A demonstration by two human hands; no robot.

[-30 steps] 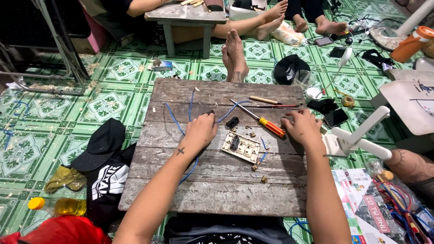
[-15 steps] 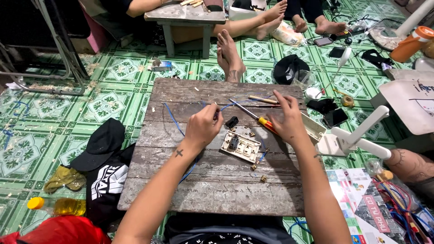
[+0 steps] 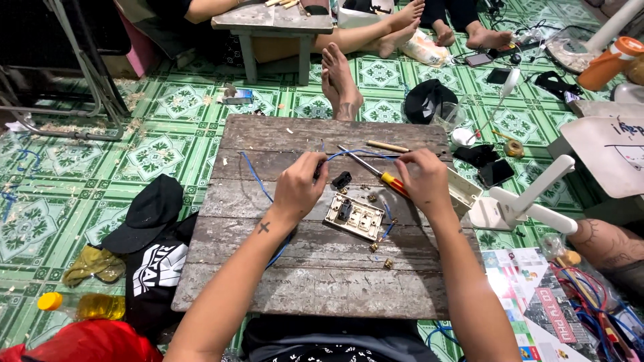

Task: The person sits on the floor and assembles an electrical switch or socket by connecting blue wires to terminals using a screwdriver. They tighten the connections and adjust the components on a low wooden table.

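My left hand [image 3: 300, 186] and my right hand [image 3: 424, 182] are raised over a worn wooden board [image 3: 322, 268] and pinch the two ends of a blue wire [image 3: 355, 153] stretched between them. Just below the hands lies a cream switch plate [image 3: 353, 216] with a black switch in it. A small black part [image 3: 341, 179] sits beside it. A screwdriver [image 3: 377, 173] with a red and yellow handle lies under my right hand. A wooden stick [image 3: 387, 145] lies further back. More blue wire [image 3: 255, 177] trails off the board's left side. Small brass screws [image 3: 387, 263] are scattered near the plate.
A black cap [image 3: 149, 213] and black clothes lie left of the board on the green tiled floor. Another person's bare feet [image 3: 339, 80] rest at the board's far edge, near a low table [image 3: 272, 23]. A white fan part [image 3: 526, 201], a phone [image 3: 495, 173] and coloured wires [image 3: 590, 295] lie right.
My right hand moved left from the board's right edge toward the middle and took hold of the blue wire. My left hand rose slightly, and both now hold the wire.
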